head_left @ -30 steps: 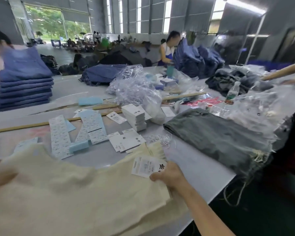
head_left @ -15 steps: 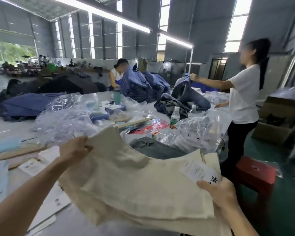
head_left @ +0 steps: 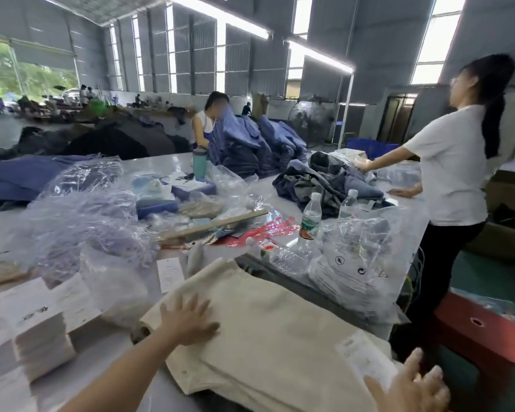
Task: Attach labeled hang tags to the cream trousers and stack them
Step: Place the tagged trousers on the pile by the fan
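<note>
With both hands released, left hand (head_left: 188,321) flat on the cream trousers (head_left: 268,337), right hand (head_left: 411,388) beside the hang tag (head_left: 364,359), smooth outward, squaring stack edges.

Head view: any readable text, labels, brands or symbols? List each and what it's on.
No text reads clearly.
Clear plastic bag: printed round and triangular warning symbols, with lines of text too small to read.
Hang tag on the cream trousers: print blurred.
Tag stack: dark marks, unreadable.
Loose tag on the table: too faint.
Water bottle label: green and orange, brand unreadable.
</note>
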Available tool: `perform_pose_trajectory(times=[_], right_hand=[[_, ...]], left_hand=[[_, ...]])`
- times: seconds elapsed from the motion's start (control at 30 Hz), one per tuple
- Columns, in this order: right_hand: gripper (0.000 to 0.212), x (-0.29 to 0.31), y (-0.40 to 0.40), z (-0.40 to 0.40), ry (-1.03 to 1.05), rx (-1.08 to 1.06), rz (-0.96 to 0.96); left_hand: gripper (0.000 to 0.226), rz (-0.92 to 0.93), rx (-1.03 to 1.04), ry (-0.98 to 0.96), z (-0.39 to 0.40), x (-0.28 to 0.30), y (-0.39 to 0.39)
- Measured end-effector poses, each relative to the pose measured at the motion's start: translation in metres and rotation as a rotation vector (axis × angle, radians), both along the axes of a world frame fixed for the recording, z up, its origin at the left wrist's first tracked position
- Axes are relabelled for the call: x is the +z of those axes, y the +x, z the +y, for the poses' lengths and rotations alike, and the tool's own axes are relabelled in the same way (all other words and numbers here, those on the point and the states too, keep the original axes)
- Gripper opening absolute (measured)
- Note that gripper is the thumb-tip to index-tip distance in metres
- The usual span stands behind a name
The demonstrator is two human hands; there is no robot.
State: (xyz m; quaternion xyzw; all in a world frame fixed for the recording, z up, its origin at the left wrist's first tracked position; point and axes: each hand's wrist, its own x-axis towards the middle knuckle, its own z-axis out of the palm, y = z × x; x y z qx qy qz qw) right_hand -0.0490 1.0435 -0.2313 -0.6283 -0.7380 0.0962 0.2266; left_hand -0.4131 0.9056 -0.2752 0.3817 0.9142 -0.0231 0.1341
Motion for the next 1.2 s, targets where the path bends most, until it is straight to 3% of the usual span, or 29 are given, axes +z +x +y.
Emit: perform_pose_trajectory(times=[0.03, 0.1, 0.23, 0.43, 0.5, 0.57, 0.67, 0.73, 0.8, 0.9, 1.07, 1.2], right_hand=[[0.105, 0.005, -0.006, -0.006, 0.018, 0.056, -0.104], [0.088, 0.014, -0.023, -0.019, -0.131, 0.203, -0.387], [0.059, -0.011, -0.041, -0.017, -0.47, 0.475, -0.402], [0.056, -0.011, -0.036, -0.026, -0.442, 0.509, -0.401], [0.052, -0.01, -0.036, -0.027, -0.434, 0.523, -0.421], [0.048, -0.004, -0.039, -0.029, -0.433, 0.516, -0.46], [0.04, 0.019, -0.063, -0.046, -0.405, 0.513, -0.545], [0.037, 0.03, -0.096, -0.077, -0.253, 0.68, -0.461], [0.034, 0.039, -0.132, -0.138, -0.11, 0.98, -0.189], [0.022, 0.053, -0.163, -0.269, -0.112, 1.461, 0.134], [0.026, 0.048, -0.151, -0.472, -0.242, 2.177, -0.012], [0.026, 0.045, -0.12, -0.595, -0.151, 2.529, -0.167]], left_hand=[[0.079, -0.079, -0.002, -0.031, -0.004, -0.008, 0.005], [0.075, -0.046, 0.008, -0.012, -0.015, -0.03, 0.007], [0.068, -0.047, -0.026, -0.062, -0.023, -0.024, 0.022], [0.057, -0.085, -0.191, -0.006, -0.054, -0.003, 0.068], [0.048, -0.204, -0.239, 0.015, -0.068, 0.02, 0.094], [0.053, -0.305, -0.203, 0.049, -0.089, 0.042, 0.12], [0.061, -0.31, -0.174, 0.197, -0.138, 0.069, 0.154], [0.06, -0.278, -0.126, 0.253, -0.182, 0.077, 0.169], [0.06, -0.239, 0.001, 0.299, -0.234, 0.082, 0.183], [0.054, -0.173, 0.286, 0.377, -0.326, 0.086, 0.211], [0.044, -0.1, 0.908, 0.383, -0.495, 0.092, 0.288], [0.042, 0.014, 1.26, 0.325, -0.617, 0.107, 0.367]])
